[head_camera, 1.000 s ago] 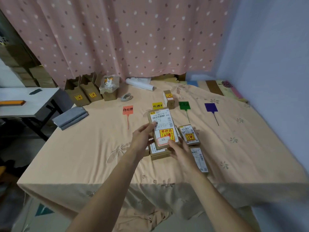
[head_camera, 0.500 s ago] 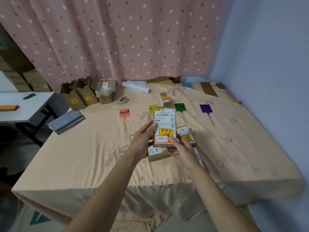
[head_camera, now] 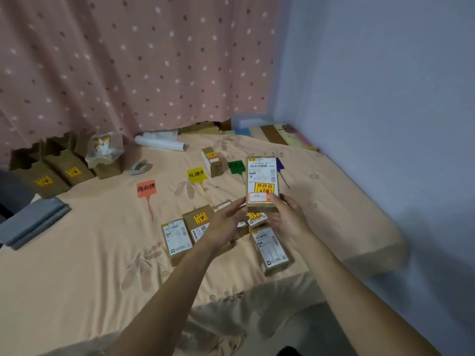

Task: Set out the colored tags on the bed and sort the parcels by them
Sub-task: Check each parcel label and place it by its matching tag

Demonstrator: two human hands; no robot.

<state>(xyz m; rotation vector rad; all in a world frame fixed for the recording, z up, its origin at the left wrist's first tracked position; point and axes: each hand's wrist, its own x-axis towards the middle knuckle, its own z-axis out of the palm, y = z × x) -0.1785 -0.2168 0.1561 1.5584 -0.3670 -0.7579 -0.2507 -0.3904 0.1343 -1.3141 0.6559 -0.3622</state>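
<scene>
One parcel (head_camera: 262, 176) has swung right, before the purple tag (head_camera: 279, 164): right hand (head_camera: 288, 222) grips its base, left hand (head_camera: 223, 224) seemingly touches; sticker reads 易碎品.

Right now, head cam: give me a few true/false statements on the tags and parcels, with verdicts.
1. The right hand holds a parcel up off the bed. True.
2. The orange tag lies right of the green tag. False: it is the leftmost tag, left of the yellow tag.
3. A small box stands upright between the yellow and green tags. True.
4. No parcels lie on the bed under the hands. False: several loose parcels lie there.
</scene>
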